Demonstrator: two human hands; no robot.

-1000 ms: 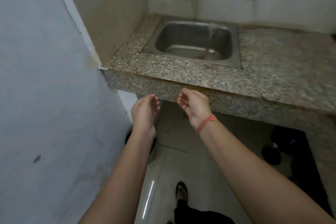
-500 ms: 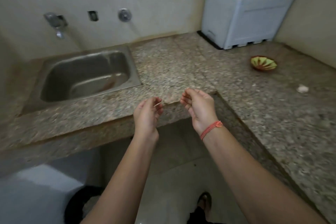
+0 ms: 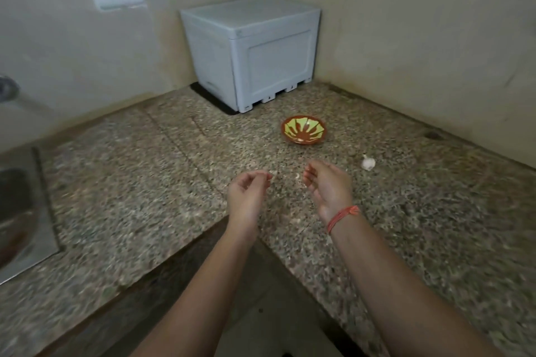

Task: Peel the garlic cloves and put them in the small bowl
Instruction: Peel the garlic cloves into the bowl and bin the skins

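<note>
Hovering over the counter [image 3: 145,182]: your left hand [image 3: 248,194] has its fingertips curled to the thumb (pinching anything? can't tell). Your right hand [image 3: 327,185] is loosely curled, with nothing visible in it. Garlic bulb [image 3: 368,163] lies at its 2 o'clock, near. Small bowl [image 3: 303,129] sits at 12, apart.

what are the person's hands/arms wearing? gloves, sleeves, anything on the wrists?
No gloves and no sleeves in view. The right hand has an orange-red thread band round its wrist. The left hand has nothing on its wrist. No rings visible.
</note>
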